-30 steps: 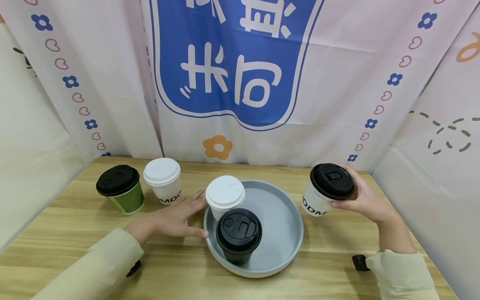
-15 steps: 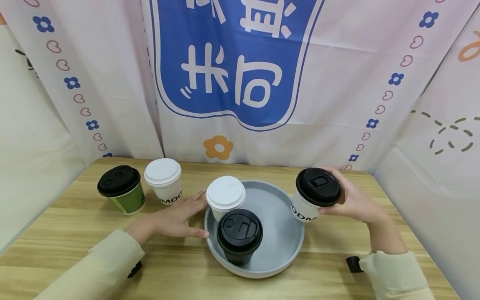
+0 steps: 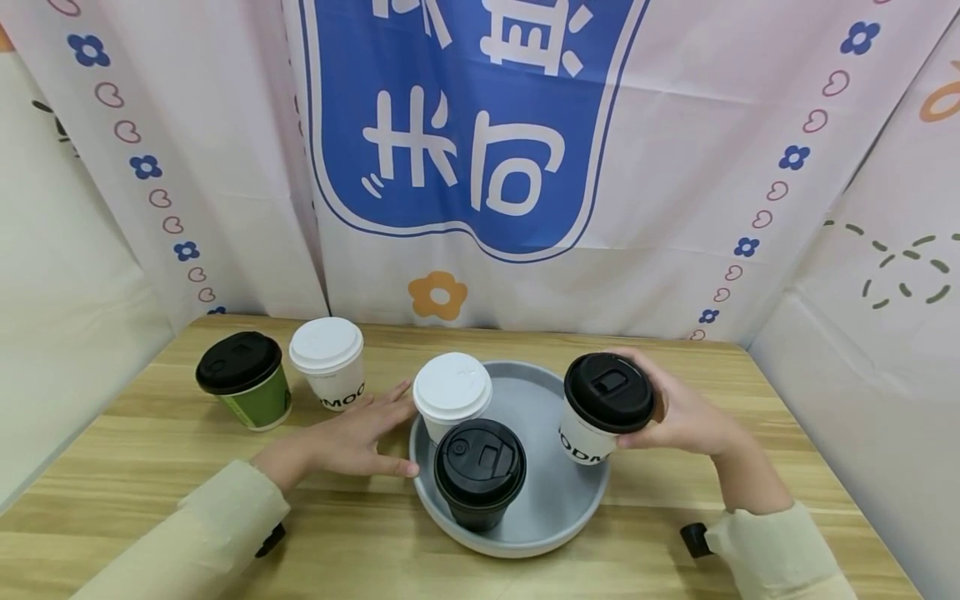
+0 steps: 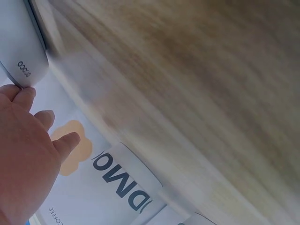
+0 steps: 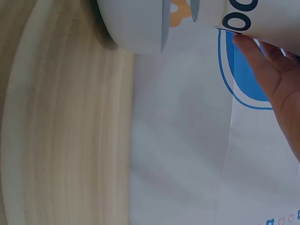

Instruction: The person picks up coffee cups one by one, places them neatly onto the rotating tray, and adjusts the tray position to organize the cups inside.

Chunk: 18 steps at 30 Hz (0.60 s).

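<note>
My right hand [image 3: 682, 412] grips a white paper coffee cup [image 3: 585, 435] with a black lid, holding it slightly tilted over the right side of a round grey tray [image 3: 558, 500]. In the right wrist view, the fingers [image 5: 262, 70] lie against the printed wall of that cup [image 5: 272, 21], apart from the tray [image 5: 136, 23]. My left hand [image 3: 352, 437] spreads over the table, its thumb tip at the tray's left rim. On the tray stand a white-lidded cup [image 3: 452, 390] and, in front of it, a black cup [image 3: 480, 475].
Left of the tray, a green cup [image 3: 258, 396] with a black lid and a white cup [image 3: 330, 358] with a white lid stand on the wooden table [image 3: 352, 533]. A printed cloth [image 3: 660, 208] hangs behind the table.
My right hand has carried the black-lidded white cup leftward and a little nearer, from beside the tray to over its right part. The left hand has stayed in place.
</note>
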{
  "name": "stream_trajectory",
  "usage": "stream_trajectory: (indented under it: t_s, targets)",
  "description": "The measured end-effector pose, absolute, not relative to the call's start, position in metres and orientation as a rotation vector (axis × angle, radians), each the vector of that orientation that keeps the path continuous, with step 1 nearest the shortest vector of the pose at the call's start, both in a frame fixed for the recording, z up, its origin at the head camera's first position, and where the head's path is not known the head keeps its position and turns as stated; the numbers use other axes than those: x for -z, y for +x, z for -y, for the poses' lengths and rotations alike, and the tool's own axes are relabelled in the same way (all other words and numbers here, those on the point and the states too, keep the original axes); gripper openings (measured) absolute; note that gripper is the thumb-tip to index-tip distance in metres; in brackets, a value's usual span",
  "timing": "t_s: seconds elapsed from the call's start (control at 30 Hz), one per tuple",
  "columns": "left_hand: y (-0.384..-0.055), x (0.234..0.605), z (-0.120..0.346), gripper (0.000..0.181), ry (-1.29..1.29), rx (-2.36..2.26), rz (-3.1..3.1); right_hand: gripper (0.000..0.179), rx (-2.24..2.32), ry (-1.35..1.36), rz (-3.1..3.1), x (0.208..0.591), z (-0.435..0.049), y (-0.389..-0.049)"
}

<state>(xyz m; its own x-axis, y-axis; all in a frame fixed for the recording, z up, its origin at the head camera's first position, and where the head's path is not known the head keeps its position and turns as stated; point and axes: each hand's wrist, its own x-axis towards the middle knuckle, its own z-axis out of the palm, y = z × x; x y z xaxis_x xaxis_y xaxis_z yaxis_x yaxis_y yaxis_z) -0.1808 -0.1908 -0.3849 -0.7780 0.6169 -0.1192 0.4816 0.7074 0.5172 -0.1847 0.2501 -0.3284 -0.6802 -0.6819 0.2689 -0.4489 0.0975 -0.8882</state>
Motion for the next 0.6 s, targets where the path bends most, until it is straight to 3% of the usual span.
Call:
stream_trajectory:
  t_s: [0.6]
  targets:
    - [-0.180, 0.386, 0.190, 0.102, 0.898, -0.706, -2.640, 0.096, 1.524, -1.183, -2.060, 0.344, -0.232, -0.173]
